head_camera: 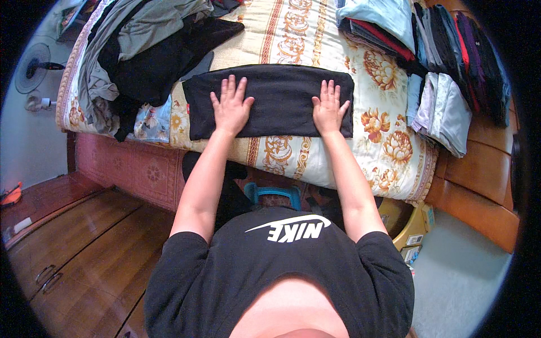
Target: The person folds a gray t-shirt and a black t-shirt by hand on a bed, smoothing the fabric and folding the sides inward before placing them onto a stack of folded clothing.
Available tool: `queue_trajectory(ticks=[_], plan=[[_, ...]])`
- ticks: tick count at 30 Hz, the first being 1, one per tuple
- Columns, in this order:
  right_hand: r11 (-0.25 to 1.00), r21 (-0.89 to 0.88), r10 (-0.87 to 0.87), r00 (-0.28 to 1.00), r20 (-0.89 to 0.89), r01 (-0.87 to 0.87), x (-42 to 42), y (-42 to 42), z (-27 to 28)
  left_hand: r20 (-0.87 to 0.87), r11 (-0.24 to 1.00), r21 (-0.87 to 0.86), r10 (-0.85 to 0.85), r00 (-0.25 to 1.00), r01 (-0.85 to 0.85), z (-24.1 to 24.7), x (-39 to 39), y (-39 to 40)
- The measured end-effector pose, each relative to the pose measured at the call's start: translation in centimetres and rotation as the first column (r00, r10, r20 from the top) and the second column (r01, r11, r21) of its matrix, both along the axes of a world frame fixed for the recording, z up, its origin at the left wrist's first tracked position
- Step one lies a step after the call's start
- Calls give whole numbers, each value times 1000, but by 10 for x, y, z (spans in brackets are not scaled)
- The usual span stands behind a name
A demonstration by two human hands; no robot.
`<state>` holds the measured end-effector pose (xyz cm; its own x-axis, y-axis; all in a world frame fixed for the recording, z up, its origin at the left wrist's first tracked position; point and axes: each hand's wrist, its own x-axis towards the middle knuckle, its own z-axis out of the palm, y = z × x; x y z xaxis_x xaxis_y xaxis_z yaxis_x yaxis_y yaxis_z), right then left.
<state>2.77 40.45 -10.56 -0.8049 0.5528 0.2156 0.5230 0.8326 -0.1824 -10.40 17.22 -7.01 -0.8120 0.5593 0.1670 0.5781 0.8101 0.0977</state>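
A black folded garment (pixel 279 101) lies flat across the patterned bedspread (pixel 376 101) in front of me, with a small red tag at its left edge. My left hand (pixel 230 105) rests palm down on its left part, fingers spread. Near its right end, my right hand (pixel 330 105) also presses flat on the cloth, fingers a little apart. Neither hand grips anything. A loose heap of grey and black clothes (pixel 156 55) is on the bed to the left, close to the garment's upper left corner.
Folded clothes (pixel 376 29) are stacked at the upper right, beside a row of folded trousers (pixel 456 55) and a pale folded pile (pixel 444 110) by the brown headboard (pixel 477 169). A blue plastic stool (pixel 274 192) is below the bed edge; a wooden cabinet (pixel 84 249) stands lower left.
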Motion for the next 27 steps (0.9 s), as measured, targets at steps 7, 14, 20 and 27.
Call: queue_trajectory(ticks=[7, 14, 20, 27], plan=[[968, 165, -217, 960, 178, 188, 29, 69, -1, -75, 984, -127, 114, 991, -123, -2, -47, -62], [970, 72, 228, 973, 40, -231, -59, -48, 19, 34, 991, 84, -108, 994, 105, 0, 5, 46], [988, 112, 86, 980, 181, -107, -62, 8, 12, -30, 1000, -12, 17, 999, -17, -9, -41, -12], [997, 68, -37, 998, 54, 33, 16, 50, -10, 15, 907, 312, 292, 956, -282, -10, -13, -107]])
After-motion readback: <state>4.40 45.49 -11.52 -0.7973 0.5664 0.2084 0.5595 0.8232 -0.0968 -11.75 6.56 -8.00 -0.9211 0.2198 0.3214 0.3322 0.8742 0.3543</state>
